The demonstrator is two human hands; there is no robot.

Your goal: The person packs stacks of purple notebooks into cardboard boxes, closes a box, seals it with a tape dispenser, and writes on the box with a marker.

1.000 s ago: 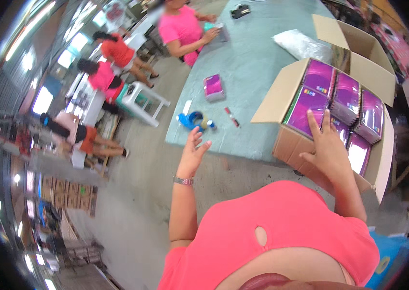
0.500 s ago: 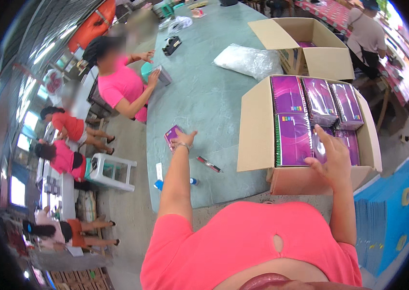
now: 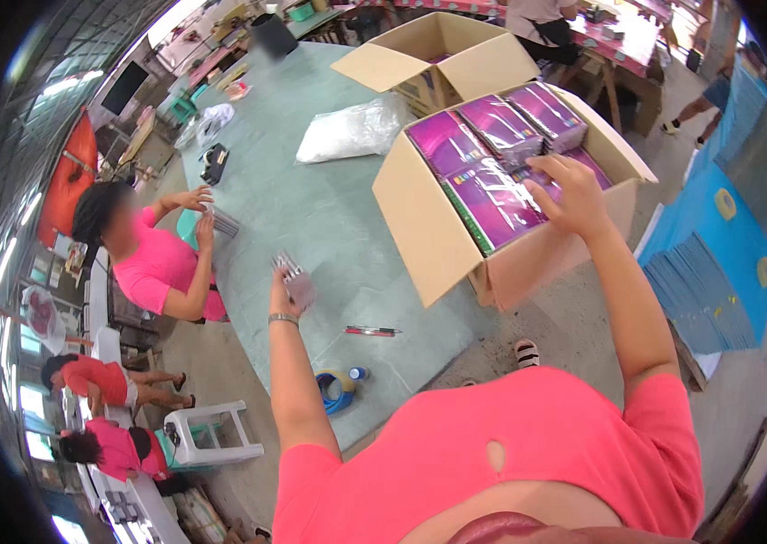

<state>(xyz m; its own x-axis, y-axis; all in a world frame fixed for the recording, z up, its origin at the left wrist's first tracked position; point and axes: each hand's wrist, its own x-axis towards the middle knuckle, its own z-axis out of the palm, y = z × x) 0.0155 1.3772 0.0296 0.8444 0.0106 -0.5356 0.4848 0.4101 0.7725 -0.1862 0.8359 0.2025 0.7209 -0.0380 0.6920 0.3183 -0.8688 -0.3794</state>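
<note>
My left hand [image 3: 282, 297] is closed around a small pack of notebooks [image 3: 301, 289], tilted up over the green-grey table [image 3: 261, 218]. On the right, an open cardboard box [image 3: 430, 238] holds several stacks of purple spiral notebooks [image 3: 495, 201] in shiny clear wrap. Over the near row of these stacks reaches my right hand [image 3: 576, 198], its thumb and fingers apart, fingertips at the gap by the lower middle stack. Whether they press on the wrap is hard to tell.
Near the table's front lie pens [image 3: 372, 331] and a blue tape roll [image 3: 336, 390]. A plastic bag [image 3: 352, 131] and a second open box [image 3: 442, 54] stand farther back. A co-worker in pink [image 3: 161, 263] handles a stack at the left edge. Blue sheets [image 3: 700, 281] are piled at right.
My left hand has taken up the notebook pack from the table and tilted it. My right hand has moved farther over the boxed notebooks. The whole view has turned toward the right.
</note>
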